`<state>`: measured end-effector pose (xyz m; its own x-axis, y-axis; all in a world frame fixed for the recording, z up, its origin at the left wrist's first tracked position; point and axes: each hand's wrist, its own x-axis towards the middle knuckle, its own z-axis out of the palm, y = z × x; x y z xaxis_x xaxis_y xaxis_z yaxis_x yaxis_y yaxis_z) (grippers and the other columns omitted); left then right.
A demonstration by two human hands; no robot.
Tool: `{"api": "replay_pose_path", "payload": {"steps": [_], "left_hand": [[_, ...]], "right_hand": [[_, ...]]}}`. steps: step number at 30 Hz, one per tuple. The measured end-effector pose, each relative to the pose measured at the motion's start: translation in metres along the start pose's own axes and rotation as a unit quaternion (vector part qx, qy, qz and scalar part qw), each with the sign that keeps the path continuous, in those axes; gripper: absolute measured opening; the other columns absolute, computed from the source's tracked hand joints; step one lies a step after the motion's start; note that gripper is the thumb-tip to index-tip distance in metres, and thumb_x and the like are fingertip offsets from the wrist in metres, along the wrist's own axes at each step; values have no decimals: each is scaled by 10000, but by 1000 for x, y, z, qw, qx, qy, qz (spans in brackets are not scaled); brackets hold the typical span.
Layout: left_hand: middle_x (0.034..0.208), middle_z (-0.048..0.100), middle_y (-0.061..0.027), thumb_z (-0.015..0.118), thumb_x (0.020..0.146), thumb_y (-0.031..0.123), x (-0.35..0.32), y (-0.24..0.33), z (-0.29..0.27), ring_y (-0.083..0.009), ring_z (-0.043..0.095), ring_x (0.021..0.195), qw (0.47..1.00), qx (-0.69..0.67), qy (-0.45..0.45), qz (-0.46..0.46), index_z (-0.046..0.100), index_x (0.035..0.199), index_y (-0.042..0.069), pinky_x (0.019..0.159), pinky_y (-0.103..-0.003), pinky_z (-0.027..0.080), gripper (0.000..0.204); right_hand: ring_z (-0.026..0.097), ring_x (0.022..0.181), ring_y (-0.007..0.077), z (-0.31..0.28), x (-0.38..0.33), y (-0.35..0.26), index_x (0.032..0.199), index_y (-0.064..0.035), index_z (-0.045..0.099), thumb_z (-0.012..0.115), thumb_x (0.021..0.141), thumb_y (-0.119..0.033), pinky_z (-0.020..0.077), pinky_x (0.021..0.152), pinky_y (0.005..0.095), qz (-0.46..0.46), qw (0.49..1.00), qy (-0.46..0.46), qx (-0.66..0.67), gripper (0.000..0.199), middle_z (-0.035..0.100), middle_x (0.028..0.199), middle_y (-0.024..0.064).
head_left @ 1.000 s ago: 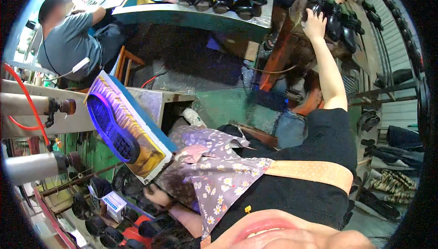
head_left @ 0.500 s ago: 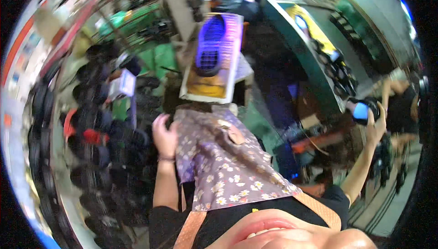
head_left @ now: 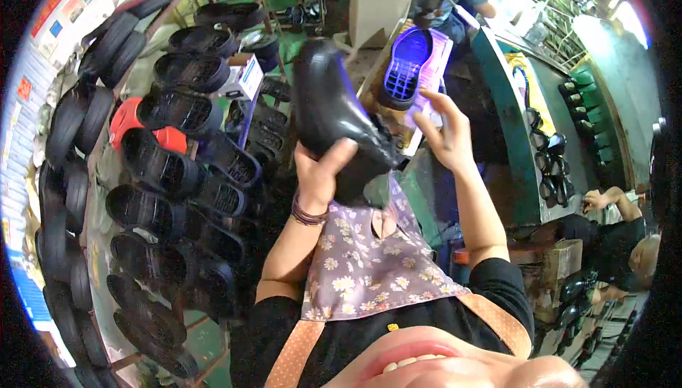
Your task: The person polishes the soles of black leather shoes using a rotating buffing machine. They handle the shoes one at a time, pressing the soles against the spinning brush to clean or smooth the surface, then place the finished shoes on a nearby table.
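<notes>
**Black shoe [head_left: 321,97] left, sole [head_left: 406,68] right**

A pale-edged board [head_left: 439,52] lies ahead, bearing the purple-lit sole. Left of it, the shoe slants from upper left to lower right, gripped in the left hand [head_left: 320,177]. The sole's long axis runs away from the person, its far end leaning right. The right hand [head_left: 450,136] is nearer it: empty fingers [head_left: 442,104] spread just beside its near end (touching or not, I cannot tell).

Pretty patchy light tbh, with violet glow on the sole [head_left: 408,67], glare on the boot [head_left: 323,97], a blown-out lamp [head_left: 631,22] upper right, and fisheye-bent edges inside black corners.
</notes>
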<state>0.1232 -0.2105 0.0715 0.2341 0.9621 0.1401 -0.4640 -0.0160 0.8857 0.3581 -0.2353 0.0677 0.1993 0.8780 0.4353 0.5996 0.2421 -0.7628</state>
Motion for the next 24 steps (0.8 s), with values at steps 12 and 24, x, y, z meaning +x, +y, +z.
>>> {"api": "replay_pose_path", "payload": {"steps": [12, 24], "left_hand": [[1101, 644, -196, 371, 917, 562, 20, -44, -73, -336, 652, 917, 931, -279, 72, -225, 555, 1226, 3, 838, -453, 539, 665], [1242, 579, -125, 418, 953, 513, 21, -11, -6, -249, 554, 1126, 929, -293, -59, -219, 489, 1297, 2, 999, -376, 408, 620]], "right_hand": [[632, 946, 329, 57, -10, 40, 1030, -118, 637, 651, 848, -223, 481, 866, 403, -92, 961, -40, -257, 210, 680, 1038, 98], [457, 1253, 239, 29, -61, -42, 1396, 4, 383, 764, 768, -205, 331, 1068, 377, 178, 836, -166, 492, 763, 511, 1324, 155]]}}
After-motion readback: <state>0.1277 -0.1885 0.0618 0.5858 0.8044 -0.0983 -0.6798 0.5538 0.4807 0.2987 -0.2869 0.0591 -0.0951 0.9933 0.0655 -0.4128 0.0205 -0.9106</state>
